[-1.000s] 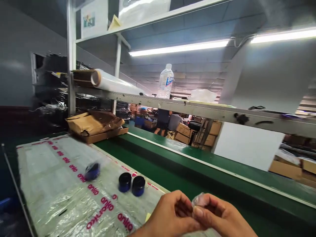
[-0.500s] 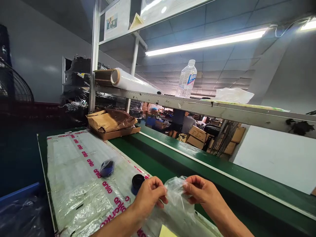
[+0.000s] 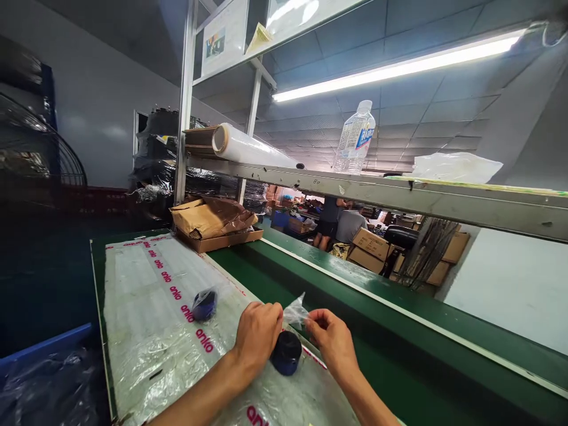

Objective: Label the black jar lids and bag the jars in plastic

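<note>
One long green counter point(image 3: 399, 355) lies under the fingers point(image 3: 270, 313) and goes far past them. One metal shelf point(image 3: 381, 192) runs across, behind and above the fingers. One whitish sheet point(image 3: 133, 319) with pink words covers part of the counter, under the fingers and to their left. Two people can be seen far behind the fingers: a person in dark clothes point(image 3: 329, 214) and a person in grey point(image 3: 349, 226). One flat box point(image 3: 231, 239) with brown paper point(image 3: 213, 218) on it sits far off to the left of the fingers. Above it, on the shelf, is one big roll point(image 3: 257, 147). One clear bottle point(image 3: 357, 139) stands on the shelf, up and to the right of the fingers.

Two hands reach in. The left hand point(image 3: 261, 330) is curled, its fingers pinching one side of a clear bag point(image 3: 294, 312). The right hand point(image 3: 331, 338) pinches the other side.

Two dark round pots show. The bare pot point(image 3: 286, 354) is just below the bag, between the hands; the left hand blocks some counter beside it. The wrapped pot point(image 3: 204, 305) is left of the left fingers.
</note>
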The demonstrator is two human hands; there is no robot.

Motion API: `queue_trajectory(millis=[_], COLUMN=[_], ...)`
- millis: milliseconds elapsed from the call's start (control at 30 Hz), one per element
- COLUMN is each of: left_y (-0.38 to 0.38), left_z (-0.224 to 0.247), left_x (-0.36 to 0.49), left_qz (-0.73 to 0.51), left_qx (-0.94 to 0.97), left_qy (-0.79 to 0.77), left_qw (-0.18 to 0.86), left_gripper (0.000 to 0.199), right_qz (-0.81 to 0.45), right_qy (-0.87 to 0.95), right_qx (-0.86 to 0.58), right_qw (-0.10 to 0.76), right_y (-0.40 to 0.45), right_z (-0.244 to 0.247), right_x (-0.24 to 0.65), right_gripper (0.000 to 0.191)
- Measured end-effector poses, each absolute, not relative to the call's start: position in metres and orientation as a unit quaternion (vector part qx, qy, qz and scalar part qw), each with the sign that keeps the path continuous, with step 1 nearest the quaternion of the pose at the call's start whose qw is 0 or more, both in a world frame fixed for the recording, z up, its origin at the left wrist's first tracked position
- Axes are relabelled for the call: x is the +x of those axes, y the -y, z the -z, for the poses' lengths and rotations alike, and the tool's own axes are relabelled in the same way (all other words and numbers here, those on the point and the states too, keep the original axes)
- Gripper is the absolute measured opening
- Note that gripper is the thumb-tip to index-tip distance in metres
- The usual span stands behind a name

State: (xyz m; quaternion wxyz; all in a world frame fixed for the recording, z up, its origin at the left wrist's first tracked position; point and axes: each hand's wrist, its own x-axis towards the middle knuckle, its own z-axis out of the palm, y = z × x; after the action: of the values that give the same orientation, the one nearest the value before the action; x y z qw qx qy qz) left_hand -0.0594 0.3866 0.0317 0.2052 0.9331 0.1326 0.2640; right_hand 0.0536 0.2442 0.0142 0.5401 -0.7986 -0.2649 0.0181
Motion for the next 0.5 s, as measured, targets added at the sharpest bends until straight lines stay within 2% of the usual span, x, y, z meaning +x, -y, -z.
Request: queue_trajectory(millis=[167, 500], left_y=[-0.384, -0.386], left_z=[-0.031, -0.03], left_x=[-0.064, -0.078], left_qz=[-0.196, -0.168], left_qx=[0.97, 0.984], left_qy=[-0.092, -0.035], left_qw=[0.106, 0.036], left_gripper=[0.023, 0.014], right_qz=[-0.027, -0.036], right_qy=[0.302, 0.363], right_qx=[-0.825, -0.843], right_qw=[0.476, 0.395], right_y=[-0.241, -0.212], right_z=[0.007, 0.004], right_x=[0.051, 0.044], right_gripper=[0.019, 0.033])
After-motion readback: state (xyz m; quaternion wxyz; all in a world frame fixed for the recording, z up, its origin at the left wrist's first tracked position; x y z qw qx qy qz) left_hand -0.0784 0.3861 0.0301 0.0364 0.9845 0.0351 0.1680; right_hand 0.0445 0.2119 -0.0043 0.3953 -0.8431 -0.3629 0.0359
